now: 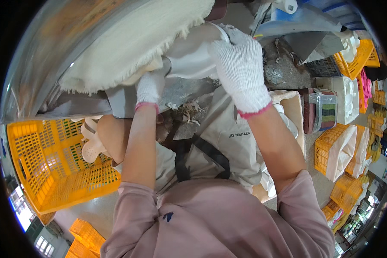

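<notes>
A smooth white slipper-like piece (192,50) is held up beside a large, round, fluffy cream buffing wheel (137,41). My right hand (241,60), in a white knitted glove with a pink cuff, is closed round the far right end of the piece. My left hand (152,84), gloved the same way, grips its near left end, close under the wheel's fringe. The left fingertips are partly hidden by the wheel's edge. Whether the piece touches the wheel, I cannot tell. A light grey apron (221,137) with black straps covers my lap.
On the left, a yellow plastic crate (60,172) has white sandals (91,144) at its edge. To the right are a cardboard-lined box (294,116) of white pieces, a white bin (342,96) and several more yellow crates (329,148). A metal housing (38,64) surrounds the wheel.
</notes>
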`<action>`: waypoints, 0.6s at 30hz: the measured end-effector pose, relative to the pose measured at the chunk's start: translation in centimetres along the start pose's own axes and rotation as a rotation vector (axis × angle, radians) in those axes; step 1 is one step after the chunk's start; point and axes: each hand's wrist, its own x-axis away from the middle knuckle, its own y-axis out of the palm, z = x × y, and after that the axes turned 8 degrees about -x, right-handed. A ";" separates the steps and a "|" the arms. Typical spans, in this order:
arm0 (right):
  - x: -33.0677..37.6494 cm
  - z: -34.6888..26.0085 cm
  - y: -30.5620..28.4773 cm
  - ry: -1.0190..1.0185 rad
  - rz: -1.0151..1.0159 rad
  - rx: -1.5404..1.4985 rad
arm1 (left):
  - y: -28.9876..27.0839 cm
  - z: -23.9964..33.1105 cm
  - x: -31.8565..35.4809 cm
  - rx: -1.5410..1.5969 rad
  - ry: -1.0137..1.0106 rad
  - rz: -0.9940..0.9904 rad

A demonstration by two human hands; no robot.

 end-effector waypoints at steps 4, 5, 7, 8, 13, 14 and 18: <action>-1.0 1.3 2.2 -0.121 -0.052 0.319 | -3.7 -1.1 3.9 -0.117 -0.091 -0.082; -1.1 1.6 2.8 0.006 -0.099 0.257 | -4.1 -0.6 4.8 -0.027 -0.078 -0.099; -1.5 2.8 4.5 0.147 -0.065 0.153 | -4.7 0.9 6.5 0.435 -0.029 -0.221; -1.7 3.4 5.2 0.189 -0.109 0.144 | -5.2 1.6 7.2 0.335 0.055 -0.201; -1.2 0.7 1.8 0.403 -0.277 -0.200 | -2.3 6.4 10.0 0.771 -0.093 -0.275; -0.7 -1.2 -0.4 0.502 -0.322 -0.308 | -1.1 7.3 10.0 0.765 -0.191 -0.284; 3.7 -6.5 -7.0 0.776 -0.245 -0.483 | 3.4 10.6 7.5 1.131 -0.131 -0.028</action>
